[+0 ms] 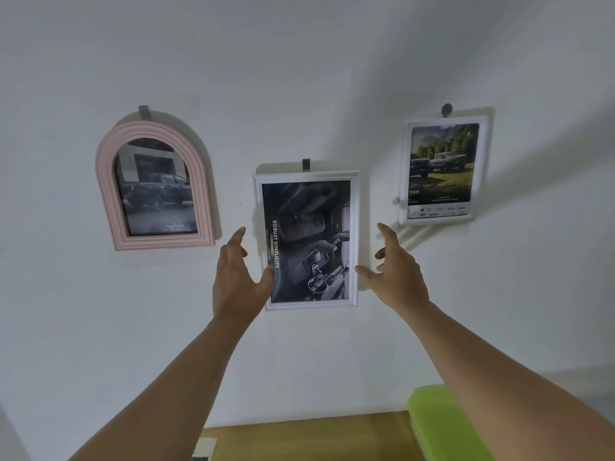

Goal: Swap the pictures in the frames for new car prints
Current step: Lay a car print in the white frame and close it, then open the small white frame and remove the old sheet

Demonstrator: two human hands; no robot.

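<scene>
White frame (354, 241) hangs on the wall between both hands, long axis vertical, dark car-interior print in it. Left hand (238, 281): fingers (237, 236) spread, thumb tip over the frame's lower left edge, looks like contact. Right hand (401, 272): fingers (386, 232) spread wide, thumb tip just beside the right edge, gap or touch unclear. Neither hand holds anything. Left is nearer; right needs to close inward. Judgement: a two-sided grab, then lift up off the hook (306, 165). Outward: pink arched frame (106, 194) well left, small white frame (404, 174) upper right, both showing pickups. Counter (299, 437) and green pad (442, 424) below.
</scene>
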